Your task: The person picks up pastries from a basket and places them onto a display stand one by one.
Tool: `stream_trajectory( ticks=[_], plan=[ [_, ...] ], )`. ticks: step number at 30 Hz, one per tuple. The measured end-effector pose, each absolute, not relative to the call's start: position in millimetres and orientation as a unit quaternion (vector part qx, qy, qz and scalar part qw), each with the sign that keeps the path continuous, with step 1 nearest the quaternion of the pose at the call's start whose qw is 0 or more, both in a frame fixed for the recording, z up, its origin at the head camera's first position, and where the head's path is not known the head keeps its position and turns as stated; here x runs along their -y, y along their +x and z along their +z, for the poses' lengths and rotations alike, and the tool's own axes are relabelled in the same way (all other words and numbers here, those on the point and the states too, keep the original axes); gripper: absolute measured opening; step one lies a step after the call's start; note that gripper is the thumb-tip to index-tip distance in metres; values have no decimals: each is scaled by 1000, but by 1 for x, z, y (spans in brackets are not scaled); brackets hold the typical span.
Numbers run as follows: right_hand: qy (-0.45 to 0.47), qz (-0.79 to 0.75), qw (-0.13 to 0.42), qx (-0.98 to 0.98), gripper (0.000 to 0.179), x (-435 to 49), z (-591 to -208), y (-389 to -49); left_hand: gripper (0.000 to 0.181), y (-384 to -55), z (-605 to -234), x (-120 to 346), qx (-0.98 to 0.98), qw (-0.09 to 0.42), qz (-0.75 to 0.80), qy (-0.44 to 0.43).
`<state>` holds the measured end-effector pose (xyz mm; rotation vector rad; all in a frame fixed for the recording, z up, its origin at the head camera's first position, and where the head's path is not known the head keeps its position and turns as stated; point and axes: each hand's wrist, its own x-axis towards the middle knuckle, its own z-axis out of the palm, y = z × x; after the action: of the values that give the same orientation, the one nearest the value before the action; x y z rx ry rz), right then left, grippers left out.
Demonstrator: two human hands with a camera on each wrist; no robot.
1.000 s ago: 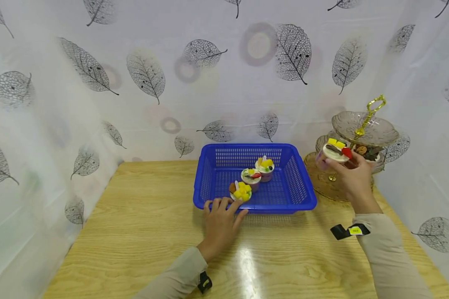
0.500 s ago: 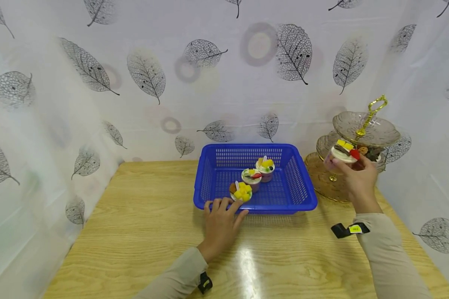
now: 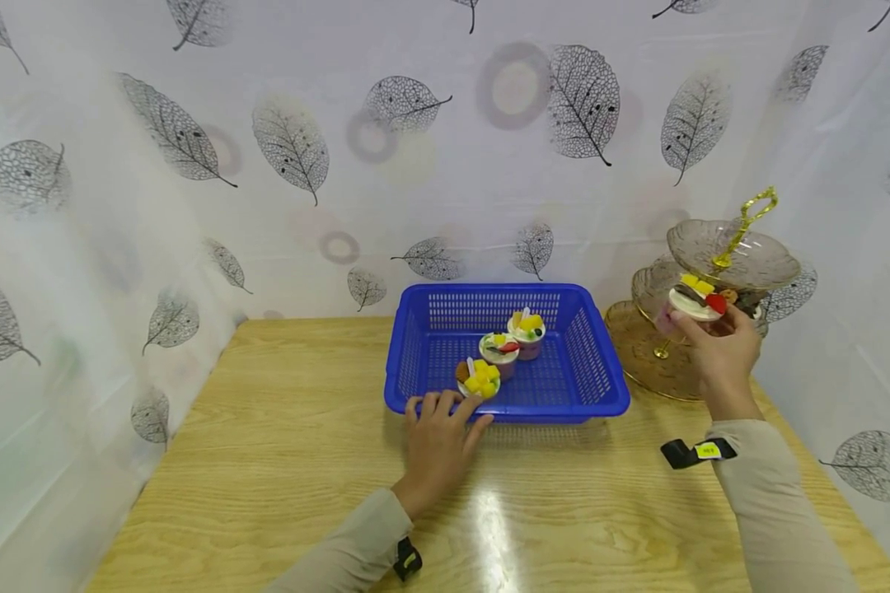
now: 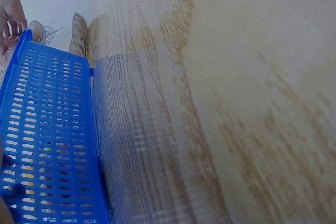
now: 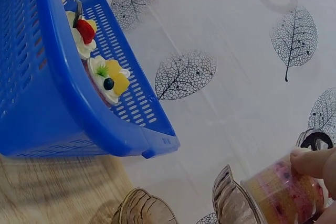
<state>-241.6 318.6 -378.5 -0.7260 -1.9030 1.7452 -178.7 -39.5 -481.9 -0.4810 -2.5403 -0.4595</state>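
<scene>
In the head view my left hand (image 3: 439, 445) grips the front rim of a blue plastic basket (image 3: 564, 409), fingers hooked over it. Inside stand three dessert cups: one with yellow cubes (image 3: 482, 380), one with a red topping (image 3: 498, 350) and one with yellow fruit (image 3: 526, 327). My right hand (image 3: 727, 354) pinches another dessert cup (image 3: 690, 305), topped with cream, yellow cubes and a red fruit, at the tiered stand (image 3: 756, 255). Pink and yellow layers show through this cup's clear wall (image 5: 283, 190) in the right wrist view, close to a stand plate (image 5: 231, 198).
The stand has scalloped translucent plates and a gold handle (image 3: 760, 206). Behind my right hand, a dark-topped dessert (image 3: 749, 303) sits partly hidden on it. The wooden table (image 3: 304, 461) meets a leaf-printed sheet (image 3: 475, 165) at the back and sides.
My right hand has moved slightly rightward with the dessert cup, nearer the stand's middle tier. The stand's top leans a little right. My left hand and the basket stay put.
</scene>
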Motion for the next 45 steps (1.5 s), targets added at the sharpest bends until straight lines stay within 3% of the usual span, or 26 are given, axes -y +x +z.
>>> stream_trajectory(
  ticks=[11,25,45],
  plan=[
    [-257,565,215,754,72,-322,-377,-242,37,-179,-481,39,935,257,-167,-176],
    [-284,490,189,803,84,-322,-377,-243,35,-178,-480,39,934,257,-169,-180],
    [-293,443,215,820,75,-323,-379,-249,32,-178,-481,39,929,278,-164,-180]
  ],
)
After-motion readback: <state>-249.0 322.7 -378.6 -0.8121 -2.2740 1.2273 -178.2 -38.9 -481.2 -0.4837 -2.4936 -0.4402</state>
